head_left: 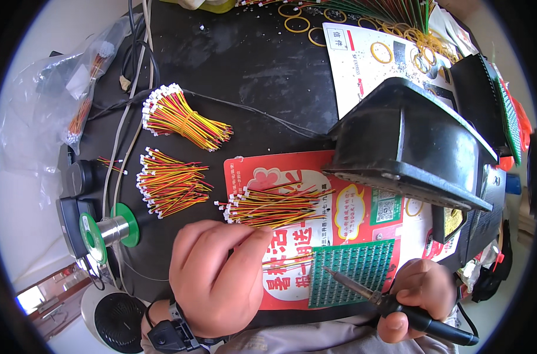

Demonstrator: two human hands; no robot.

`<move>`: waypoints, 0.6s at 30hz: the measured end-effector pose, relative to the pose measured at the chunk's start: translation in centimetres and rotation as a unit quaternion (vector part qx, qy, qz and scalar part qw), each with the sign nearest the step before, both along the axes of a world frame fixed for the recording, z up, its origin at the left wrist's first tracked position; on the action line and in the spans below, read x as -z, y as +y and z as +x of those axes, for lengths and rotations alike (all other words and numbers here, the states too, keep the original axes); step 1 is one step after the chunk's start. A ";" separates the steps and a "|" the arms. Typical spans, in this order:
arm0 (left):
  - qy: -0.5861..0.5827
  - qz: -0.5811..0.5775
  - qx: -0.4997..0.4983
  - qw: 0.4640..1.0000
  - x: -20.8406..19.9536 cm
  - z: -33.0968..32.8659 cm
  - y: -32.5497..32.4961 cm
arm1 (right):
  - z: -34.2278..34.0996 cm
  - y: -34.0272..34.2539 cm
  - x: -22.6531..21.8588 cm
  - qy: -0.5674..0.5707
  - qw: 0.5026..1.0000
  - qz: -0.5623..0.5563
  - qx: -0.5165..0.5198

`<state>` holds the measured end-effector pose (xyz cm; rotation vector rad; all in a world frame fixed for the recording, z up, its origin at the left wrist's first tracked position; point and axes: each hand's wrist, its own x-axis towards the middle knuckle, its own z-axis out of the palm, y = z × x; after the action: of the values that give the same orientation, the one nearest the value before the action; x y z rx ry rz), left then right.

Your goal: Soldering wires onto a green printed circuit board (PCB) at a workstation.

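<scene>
My left hand is closed, its fingers curled over the left ends of a few thin red, yellow and black wires. Their free ends reach the left edge of a green circuit board. My fingertips hide the grip itself. In my right hand is a soldering iron with a black handle, its metal tip over the board's left side, close to the wire ends. Just beyond my left fingers lies a loose pile of wires with white connectors. Board and pile rest on a red and white printed sheet.
A black, open-sided housing stands at the right, beside a yellow cleaning sponge. On the left are a banded wire bundle, a loose wire heap, a solder spool, cables and a plastic bag. Rubber bands lie far back.
</scene>
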<state>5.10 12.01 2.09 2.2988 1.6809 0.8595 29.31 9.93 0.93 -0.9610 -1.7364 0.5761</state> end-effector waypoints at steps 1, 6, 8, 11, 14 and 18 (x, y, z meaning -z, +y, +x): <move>-0.001 0.001 0.001 1.000 0.0 0.1 0.0 | 0.1 0.0 -0.1 -0.003 1.000 0.001 -0.003; -0.096 -0.058 -0.016 0.994 -0.5 0.1 -0.3 | -0.1 0.0 -0.1 -0.003 1.000 0.000 -0.004; -0.120 -0.097 -0.030 0.988 -1.2 0.5 -0.6 | -0.1 0.0 -0.2 -0.004 1.000 0.000 -0.003; -0.176 -0.183 -0.028 0.967 -2.1 0.2 -0.7 | -0.1 0.0 -0.1 -0.004 1.000 -0.006 -0.005; -0.246 -0.244 0.009 0.938 -2.1 -0.3 -0.7 | -0.1 -0.1 0.0 -0.007 1.000 -0.006 0.003; -0.332 -0.198 0.094 0.917 -0.6 0.1 -0.4 | 0.0 -0.1 0.2 -0.006 1.000 -0.004 0.013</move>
<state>5.17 11.58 2.69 1.6055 1.1744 0.9945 29.29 9.78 0.77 -0.9928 -1.7320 0.5615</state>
